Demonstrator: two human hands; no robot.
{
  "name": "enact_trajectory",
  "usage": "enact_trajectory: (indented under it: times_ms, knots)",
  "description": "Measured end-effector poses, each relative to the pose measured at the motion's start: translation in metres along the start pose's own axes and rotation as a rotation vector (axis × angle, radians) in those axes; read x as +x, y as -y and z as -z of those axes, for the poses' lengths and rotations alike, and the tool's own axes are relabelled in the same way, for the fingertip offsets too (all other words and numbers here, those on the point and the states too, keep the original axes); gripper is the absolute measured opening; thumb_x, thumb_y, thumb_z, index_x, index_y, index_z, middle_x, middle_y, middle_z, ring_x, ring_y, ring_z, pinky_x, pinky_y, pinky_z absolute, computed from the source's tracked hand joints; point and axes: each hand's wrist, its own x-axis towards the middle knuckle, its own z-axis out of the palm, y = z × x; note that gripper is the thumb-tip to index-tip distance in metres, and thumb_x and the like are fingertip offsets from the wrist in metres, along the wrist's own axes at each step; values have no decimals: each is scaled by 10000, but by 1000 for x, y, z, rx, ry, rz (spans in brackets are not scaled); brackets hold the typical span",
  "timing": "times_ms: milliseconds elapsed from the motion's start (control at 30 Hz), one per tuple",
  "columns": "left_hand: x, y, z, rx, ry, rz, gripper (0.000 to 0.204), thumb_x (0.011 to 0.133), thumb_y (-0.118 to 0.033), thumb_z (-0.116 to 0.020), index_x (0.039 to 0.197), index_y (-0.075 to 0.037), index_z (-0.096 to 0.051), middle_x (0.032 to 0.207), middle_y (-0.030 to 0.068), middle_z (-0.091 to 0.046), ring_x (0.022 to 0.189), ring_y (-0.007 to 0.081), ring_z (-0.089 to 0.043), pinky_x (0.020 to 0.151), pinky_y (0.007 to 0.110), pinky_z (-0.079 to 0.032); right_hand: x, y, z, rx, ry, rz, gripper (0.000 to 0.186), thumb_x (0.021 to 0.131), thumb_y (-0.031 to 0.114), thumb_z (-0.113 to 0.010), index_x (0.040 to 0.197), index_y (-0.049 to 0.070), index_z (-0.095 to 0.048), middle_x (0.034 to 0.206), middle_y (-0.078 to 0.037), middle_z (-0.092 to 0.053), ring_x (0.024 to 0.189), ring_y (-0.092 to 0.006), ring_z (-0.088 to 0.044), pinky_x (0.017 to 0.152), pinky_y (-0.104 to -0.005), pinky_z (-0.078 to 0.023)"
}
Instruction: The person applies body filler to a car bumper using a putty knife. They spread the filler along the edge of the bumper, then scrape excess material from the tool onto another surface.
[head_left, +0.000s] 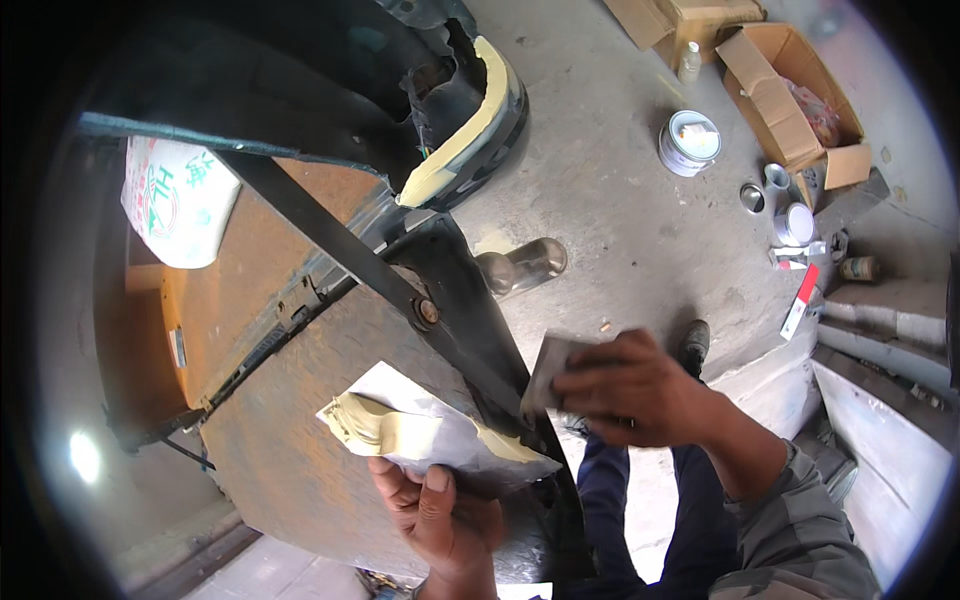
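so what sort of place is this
Probably a vehicle body repair workshop, judging by the dark panel edged with cream paste, the white board smeared with similar paste, and the round can on the grey floor.

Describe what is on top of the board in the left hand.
The board carries pale yellow paste, heaped at its left end, with a smear toward its right end. The surface beneath the paste cannot be seen.

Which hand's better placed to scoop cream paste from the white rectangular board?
Probably the right hand: it holds a flat grey spreader, while the left hand supports the white rectangular board carrying the cream paste.
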Motion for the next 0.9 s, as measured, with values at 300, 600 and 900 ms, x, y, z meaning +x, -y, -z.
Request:
enact_trajectory:
  times_ms: [300,600,900]
  knots:
    - [-28,16,-4,-26,-140,-42,561,835,29,-520,1380,-78,-440,1328,127,-548,1218,296,-539,1057,476,-428,62,-41,31,-659,-324,134,122,794,178,-699,914,157,-702,1264,45,-607,1181,-149,-523,905,-421,-363]
    - [-61,27,-26,-121,-287,-47,576,813,33,-533,1371,-73,-438,1292,123,-569,1161,293,-573,1036,457,-450,136,-23,77,-671,96,463,128,812,190,-644,902,116,-698,1211,17,-599,1216,-158,-500,1015,-460,-355]
    - [-71,23,-43,-198,-366,-18,582,789,27,-549,1356,-67,-455,1267,116,-582,1128,284,-583,1026,432,-450,163,-16,74,-662,154,502,100,801,188,-625,835,126,-697,1067,24,-652,1135,-148,-553,994,-400,-369]
